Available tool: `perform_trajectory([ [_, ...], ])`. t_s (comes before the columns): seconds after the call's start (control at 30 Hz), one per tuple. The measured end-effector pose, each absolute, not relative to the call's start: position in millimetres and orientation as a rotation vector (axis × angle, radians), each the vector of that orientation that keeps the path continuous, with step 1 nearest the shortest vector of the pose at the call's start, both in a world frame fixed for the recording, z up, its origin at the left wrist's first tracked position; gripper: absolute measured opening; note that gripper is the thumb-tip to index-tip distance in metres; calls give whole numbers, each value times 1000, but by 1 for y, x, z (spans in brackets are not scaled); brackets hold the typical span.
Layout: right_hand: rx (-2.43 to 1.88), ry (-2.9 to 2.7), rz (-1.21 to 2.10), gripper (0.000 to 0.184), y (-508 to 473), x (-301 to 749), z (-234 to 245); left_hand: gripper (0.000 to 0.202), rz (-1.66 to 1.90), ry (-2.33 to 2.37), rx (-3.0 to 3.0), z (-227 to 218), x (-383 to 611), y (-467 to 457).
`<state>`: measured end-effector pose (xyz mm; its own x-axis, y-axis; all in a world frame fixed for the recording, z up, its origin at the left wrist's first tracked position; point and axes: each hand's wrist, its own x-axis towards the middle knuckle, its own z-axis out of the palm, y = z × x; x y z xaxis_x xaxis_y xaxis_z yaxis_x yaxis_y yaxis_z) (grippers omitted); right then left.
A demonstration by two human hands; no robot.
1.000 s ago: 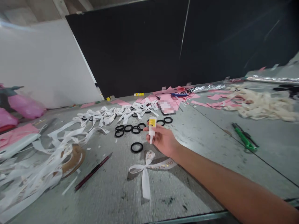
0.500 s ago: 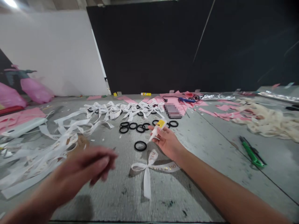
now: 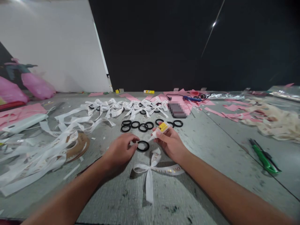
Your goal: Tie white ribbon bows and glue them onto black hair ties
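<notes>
My right hand (image 3: 172, 142) grips a small white glue bottle (image 3: 162, 127) with a yellow label, its nozzle slanting down to the left. Just below that tip lies a single black ring (image 3: 143, 150) on the grey tabletop. At its left edge, my left hand (image 3: 122, 148) has thumb and fingertips closed on the rim. Nearer to me rests a white ribbon bow (image 3: 149, 169) with gold lettering, one tail partly under my right forearm.
Several black rings (image 3: 135, 124) lie beyond my hands, with a row of white bows (image 3: 131, 107) behind them. A ribbon roll (image 3: 78, 147) and loose ribbon are at left. On the right are a green cutter (image 3: 264, 157) and cream fabric (image 3: 269, 120). A dark wall stands behind.
My left hand has moved right and forward from the left side to the single black ring. The right hand still holds the glue bottle near it. The view has shifted slightly.
</notes>
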<state>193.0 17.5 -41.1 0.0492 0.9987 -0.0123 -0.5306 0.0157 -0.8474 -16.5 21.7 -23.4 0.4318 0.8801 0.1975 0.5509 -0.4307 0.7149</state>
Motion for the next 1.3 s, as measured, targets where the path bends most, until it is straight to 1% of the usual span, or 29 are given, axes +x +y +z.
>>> perform_trajectory([
  [0.07,-855,-778,1336,56,19,194,-43,19,599,1150,2428,-23,-17,22],
  [0.1,-873,-790,1316,55,20,194,-44,19,530,1131,2498,-23,-17,22],
  [0.23,-886,-821,1289,42,23,193,-46,21,423,1124,2572,-23,-12,22],
  [0.4,-894,-852,1283,34,26,192,-46,19,456,1103,2585,-30,-4,19],
  [0.57,-862,-816,1380,36,28,192,-44,19,524,1061,2571,-36,-2,21],
  [0.7,-861,-784,1358,32,33,190,-43,21,560,1025,2541,-36,-4,22],
  [0.93,-873,-780,1304,35,36,189,-43,21,572,1025,2483,-31,-4,21],
  [1.13,-866,-707,1331,37,39,193,-45,22,573,1036,2464,-31,-4,20],
  [1.3,-900,-723,1260,37,39,193,-42,23,552,1027,2501,-32,-4,20],
])
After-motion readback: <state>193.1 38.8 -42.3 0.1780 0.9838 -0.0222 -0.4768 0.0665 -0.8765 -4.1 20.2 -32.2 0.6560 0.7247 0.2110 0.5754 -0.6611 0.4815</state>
